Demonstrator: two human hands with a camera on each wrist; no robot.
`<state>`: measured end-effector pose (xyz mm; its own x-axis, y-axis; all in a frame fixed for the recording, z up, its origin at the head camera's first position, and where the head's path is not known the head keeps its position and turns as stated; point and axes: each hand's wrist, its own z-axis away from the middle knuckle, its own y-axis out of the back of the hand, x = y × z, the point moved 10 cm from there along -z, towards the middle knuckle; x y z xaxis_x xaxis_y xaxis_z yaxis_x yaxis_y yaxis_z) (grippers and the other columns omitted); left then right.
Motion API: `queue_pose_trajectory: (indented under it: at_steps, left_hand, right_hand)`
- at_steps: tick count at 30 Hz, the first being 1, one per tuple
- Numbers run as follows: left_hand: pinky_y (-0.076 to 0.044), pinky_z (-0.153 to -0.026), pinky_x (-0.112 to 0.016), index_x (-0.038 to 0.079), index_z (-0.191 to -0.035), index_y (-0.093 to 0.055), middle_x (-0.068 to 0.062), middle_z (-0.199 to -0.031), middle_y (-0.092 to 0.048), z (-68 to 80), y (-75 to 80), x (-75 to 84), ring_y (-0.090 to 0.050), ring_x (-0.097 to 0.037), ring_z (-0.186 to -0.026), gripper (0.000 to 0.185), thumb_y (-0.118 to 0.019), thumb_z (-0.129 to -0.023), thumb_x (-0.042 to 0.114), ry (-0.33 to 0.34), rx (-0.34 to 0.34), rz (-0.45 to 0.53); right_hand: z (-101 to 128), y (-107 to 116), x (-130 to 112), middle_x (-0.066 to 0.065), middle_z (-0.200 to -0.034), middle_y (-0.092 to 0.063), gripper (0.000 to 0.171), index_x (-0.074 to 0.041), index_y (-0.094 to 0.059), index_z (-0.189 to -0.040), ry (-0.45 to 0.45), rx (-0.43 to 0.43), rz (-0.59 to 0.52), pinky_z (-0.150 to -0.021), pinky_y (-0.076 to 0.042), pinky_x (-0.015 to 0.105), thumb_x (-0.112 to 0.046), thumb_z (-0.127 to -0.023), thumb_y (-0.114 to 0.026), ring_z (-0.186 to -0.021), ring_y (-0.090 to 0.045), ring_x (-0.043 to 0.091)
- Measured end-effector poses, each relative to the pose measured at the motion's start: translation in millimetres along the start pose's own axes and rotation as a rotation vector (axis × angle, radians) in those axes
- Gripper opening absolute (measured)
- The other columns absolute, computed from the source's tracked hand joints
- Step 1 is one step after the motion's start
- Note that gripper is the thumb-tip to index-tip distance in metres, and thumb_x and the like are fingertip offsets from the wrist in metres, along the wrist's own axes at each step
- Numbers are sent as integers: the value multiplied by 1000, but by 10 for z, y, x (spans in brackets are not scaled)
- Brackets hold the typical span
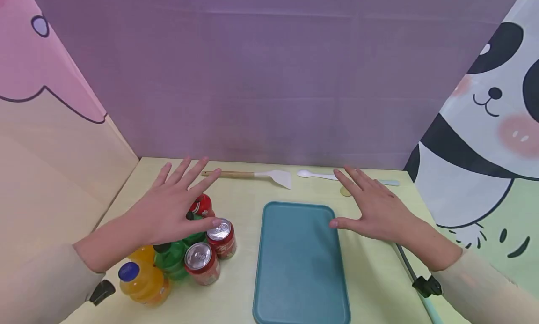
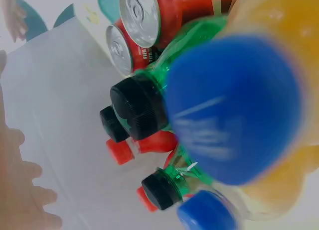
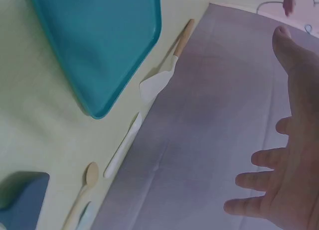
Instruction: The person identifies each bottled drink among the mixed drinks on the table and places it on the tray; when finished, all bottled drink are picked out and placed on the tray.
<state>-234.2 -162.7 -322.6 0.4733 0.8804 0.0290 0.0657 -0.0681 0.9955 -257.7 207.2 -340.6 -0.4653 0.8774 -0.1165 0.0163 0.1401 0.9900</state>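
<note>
On the left, a blue-capped bottle (image 1: 145,284) crowds green bottles (image 1: 170,263) and cans (image 1: 206,273); over them hangs my left hand (image 1: 170,216), fingers spread, grasping nothing, and a low wrist could topple them. Next, the tray (image 1: 301,263); then my right hand (image 1: 376,209), empty, fingers outstretched: dropped inward, it might knock that tray askew.

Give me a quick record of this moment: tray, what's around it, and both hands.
tray: blue, flat on the table
left of tray: red cans, green bottles, orange-drink bottles
beyond tray: spatula, white utensil
left hand: fingers spread, holds nothing
right hand: fingers spread, holds nothing
</note>
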Motion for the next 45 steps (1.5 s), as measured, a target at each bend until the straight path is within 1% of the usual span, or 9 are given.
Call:
queue_pose_trajectory:
  at_steps: [5,10,13,20,24,28,35,40,45]
  left_hand:
    - [-12,-121,-71,29,-165,-18,-12,-172,-16,321,124,-116,-18,-46,-155,98,-57,-88,77,57,61,58]
    - [-25,-114,-74,27,-164,-26,-16,-167,-29,682,144,-386,-32,-48,-147,99,-72,-85,64,137,166,150]
    - [-32,-103,-79,26,-165,-23,-18,-166,-29,921,79,-583,-33,-50,-146,99,-76,-86,56,203,184,230]
    - [-30,-94,-85,24,-167,-7,-23,-170,-13,1468,-316,-894,-23,-56,-147,103,-73,-93,48,378,99,387]
    - [-37,-86,-84,18,-166,2,-34,-164,-16,1695,-607,-986,-31,-61,-136,108,-71,-94,52,471,-9,434]
    - [-46,-81,-79,5,-164,0,-39,-156,-23,1841,-903,-1030,-38,-61,-127,112,-70,-93,55,549,-98,489]
    - [-49,-86,-75,-5,-158,-3,-37,-157,-21,1967,-1360,-964,-36,-63,-132,117,-74,-89,58,636,-216,615]
    - [-45,-98,-73,-9,-155,-4,-37,-154,-24,1960,-1530,-902,-37,-63,-132,123,-77,-85,59,662,-244,679]
    - [-50,-102,-63,-8,-155,-16,-36,-152,-33,1961,-1579,-868,-43,-62,-131,113,-78,-86,57,681,-218,710]
  right_hand:
    - [93,-33,117,9,-170,-24,106,-32,-13,-166,-48,32,-107,-87,-54,63,-77,-85,-63,-142,-48,38]
    - [188,-216,223,13,-166,-32,100,-22,-22,-164,-70,49,-217,-103,-48,60,-67,-88,-69,-143,-46,38]
    - [233,-375,275,14,-163,-38,95,-17,-28,-163,-84,63,-288,-106,-47,60,-60,-90,-72,-144,-44,41]
    - [304,-781,391,20,-150,-52,85,-14,-34,-159,-139,69,-489,-89,-59,52,-43,-91,-78,-121,-65,43]
    - [332,-1007,455,23,-142,-59,84,-10,-38,-156,-179,40,-570,-84,-62,44,-40,-89,-80,-114,-69,40]
    - [350,-1190,515,22,-136,-64,85,-9,-41,-154,-218,1,-597,-81,-62,43,-42,-87,-81,-111,-71,37]
    - [332,-1459,574,22,-131,-66,80,-3,-45,-150,-262,-58,-668,-78,-61,39,-32,-86,-84,-109,-71,37]
    - [314,-1556,597,19,-121,-70,71,-1,-50,-145,-301,-71,-711,-70,-59,32,-25,-87,-83,-104,-71,32]
    - [307,-1613,583,18,-114,-70,66,5,-53,-141,-322,-92,-773,-62,-59,30,-16,-86,-83,-98,-71,29]
